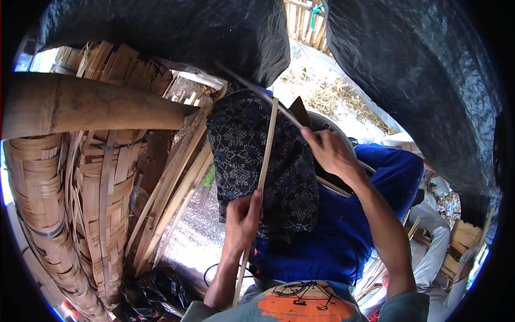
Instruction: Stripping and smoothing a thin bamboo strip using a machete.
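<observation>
My left hand point(244, 220) is closed around a pale, narrow bamboo strip point(269, 142). The strip runs up over a dark patterned cloth point(236, 145) on my lap, and its lower end passes beside my left forearm. Farther up and to the right, my right hand point(332, 153) pinches a thin, long greyish strip point(284, 111). This one slants up to the left, past the top of the bamboo strip, and its far end is blurred. Whether the two strips touch, I cannot tell. Under the cloth lies blue fabric point(311, 252) across my legs.
Woven bamboo rolls point(40, 193) stand at the left, with a thick bamboo pole point(91, 104) across them. Split bamboo lengths point(171, 198) lean beside the cloth. Black sheeting point(407, 70) hangs overhead. A round container's rim point(343, 134) shows behind my right hand.
</observation>
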`<state>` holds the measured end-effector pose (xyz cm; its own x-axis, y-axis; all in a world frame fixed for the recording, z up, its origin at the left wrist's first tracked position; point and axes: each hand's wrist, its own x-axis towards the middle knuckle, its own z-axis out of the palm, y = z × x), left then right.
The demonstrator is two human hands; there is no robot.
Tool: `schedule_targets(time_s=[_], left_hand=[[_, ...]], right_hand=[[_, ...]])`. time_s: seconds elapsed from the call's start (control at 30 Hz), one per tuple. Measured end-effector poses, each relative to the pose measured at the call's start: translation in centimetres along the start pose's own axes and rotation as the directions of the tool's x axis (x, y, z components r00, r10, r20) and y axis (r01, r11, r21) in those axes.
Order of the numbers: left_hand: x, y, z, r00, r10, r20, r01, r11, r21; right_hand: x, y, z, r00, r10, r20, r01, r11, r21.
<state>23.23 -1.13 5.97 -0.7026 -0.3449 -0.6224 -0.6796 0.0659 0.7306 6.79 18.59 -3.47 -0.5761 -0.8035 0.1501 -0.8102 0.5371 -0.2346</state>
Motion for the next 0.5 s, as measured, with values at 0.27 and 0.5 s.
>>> schedule_targets(time_s=[0.27, 0.5], left_hand=[[2.8, -0.1, 0.9, 0.998, 0.052, -0.017, -0.05, 0.995, 0.088], [3.4, 0.0, 1.3, 0.998, 0.054, -0.027, -0.049, 0.985, 0.164]], right_hand=[[-7.1, 0.3, -1.9, 0.959, 0.208, 0.193, -0.209, 0.978, -0.014], [-3.5, -5.8, -3.9, 0.921, 0.385, 0.061, -0.371, 0.816, 0.443]])
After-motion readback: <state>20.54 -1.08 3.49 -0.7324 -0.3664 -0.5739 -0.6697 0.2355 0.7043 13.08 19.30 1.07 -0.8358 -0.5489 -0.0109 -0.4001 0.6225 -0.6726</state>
